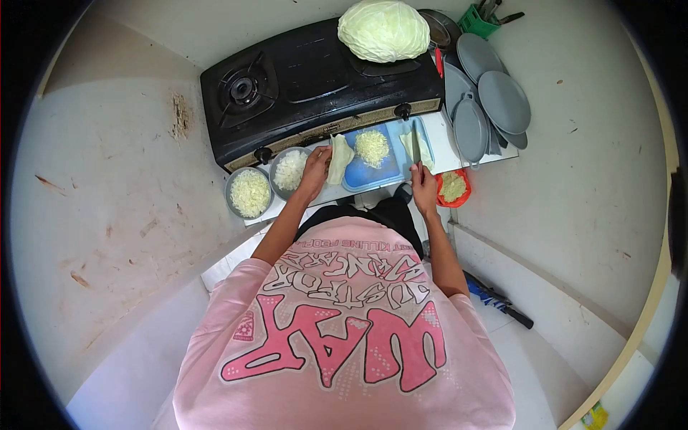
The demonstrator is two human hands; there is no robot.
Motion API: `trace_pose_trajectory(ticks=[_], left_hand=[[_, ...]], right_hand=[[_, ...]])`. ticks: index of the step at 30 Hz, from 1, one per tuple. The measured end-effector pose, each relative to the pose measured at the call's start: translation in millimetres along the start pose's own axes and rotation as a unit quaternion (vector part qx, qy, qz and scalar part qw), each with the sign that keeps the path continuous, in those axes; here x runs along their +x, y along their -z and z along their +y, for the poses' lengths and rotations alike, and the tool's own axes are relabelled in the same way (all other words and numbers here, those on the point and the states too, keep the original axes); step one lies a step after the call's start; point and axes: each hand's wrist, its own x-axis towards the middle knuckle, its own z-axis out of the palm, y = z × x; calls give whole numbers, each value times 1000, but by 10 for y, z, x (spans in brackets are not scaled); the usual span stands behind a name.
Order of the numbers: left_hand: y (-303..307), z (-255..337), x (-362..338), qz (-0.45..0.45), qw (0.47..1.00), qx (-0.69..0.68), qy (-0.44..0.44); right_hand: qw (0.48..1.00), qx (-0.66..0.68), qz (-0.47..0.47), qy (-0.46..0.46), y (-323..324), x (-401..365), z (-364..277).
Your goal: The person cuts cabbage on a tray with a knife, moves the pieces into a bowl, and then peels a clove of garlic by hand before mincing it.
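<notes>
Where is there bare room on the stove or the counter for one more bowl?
The stove is bare between its left burner and the cabbage. A narrow counter strip is free between the blue board and the grey plates. The counter's left end is crowded: two bowls, left hand.

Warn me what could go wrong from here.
The bare fingers of the left hand could get nicked if they bring the leaf under the knife. The round cabbage on the stove might roll. The leftmost bowl, near the counter's edge, could get knocked.
</notes>
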Motion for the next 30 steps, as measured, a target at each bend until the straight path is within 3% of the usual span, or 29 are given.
trace_pose_trajectory(ticks=[2,5,6,10,13,14,17,21,30], left_hand=[[4,-8,-19,10,1000,-8,-5],[-13,-19,-109,22,1000,-21,-7],[10,-42,-112,24,999,-27,-12],[-3,-50,-175,47,996,-69,-31],[-51,-54,-247,77,992,-94,-44],[-59,-60,-284,88,990,-101,-47],[-115,-89,-350,113,987,-101,-57],[-195,-155,-443,151,978,-115,-81],[-376,-398,-578,220,960,-142,-97]], right_hand=[[999,-38,-28,20,118,-1,146],[983,-107,-58,140,312,84,284],[980,-134,-96,108,424,107,115],[946,-215,-171,170,660,498,-60],[894,-266,-245,265,729,884,-181],[878,-291,-280,258,734,982,-226],[800,-370,-305,361,687,1254,-311],[747,-357,-383,409,503,1548,-426],[754,-315,-386,428,119,1700,-473]])
